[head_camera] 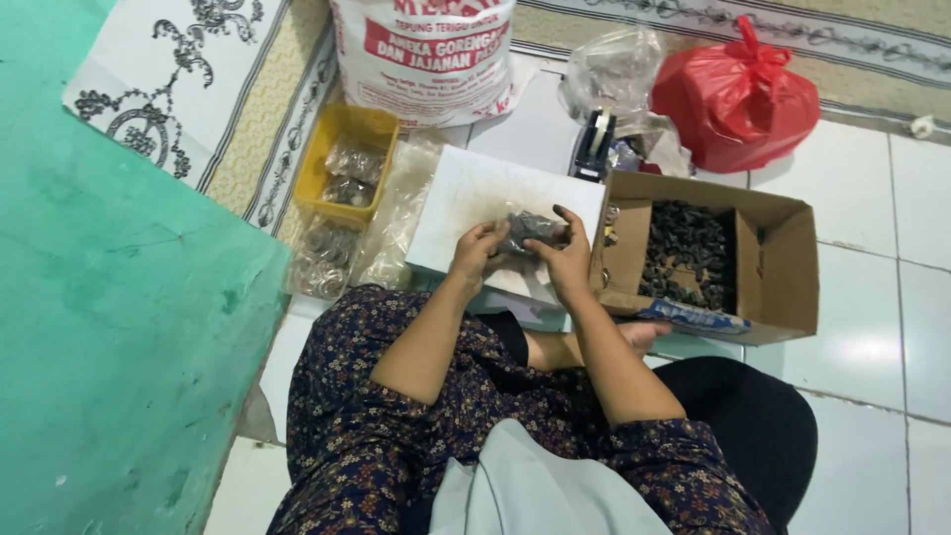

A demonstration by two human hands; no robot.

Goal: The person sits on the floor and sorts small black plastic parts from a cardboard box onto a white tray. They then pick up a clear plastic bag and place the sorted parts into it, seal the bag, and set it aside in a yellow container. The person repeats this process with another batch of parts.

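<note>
Both hands close on one small clear bag [530, 230] of dark pieces, held just above the white board [475, 193] in front of the person's lap. Left hand [477, 253]: its grip is curled, fingertips pinching the bag's left end, thumb on top. Right hand [567, 260]: its grip is also folded in, fingers wrapped over the bag's right end, with the thumb lifted and pointing up. Neither grip is spread; the two hands nearly meet around the bag.

Just beside the right hand stands an open cardboard box [773, 263] with a heap of dark small pieces [688, 253] inside. To the left of the board lies a yellow tray [332, 149] holding filled clear bags, and more filled bags [327, 260] lie on the floor below it. Behind the board are a tape dispenser [594, 144], a crumpled clear plastic bag [609, 69], a knotted red bag [738, 94] and a large white sack [426, 54].
</note>
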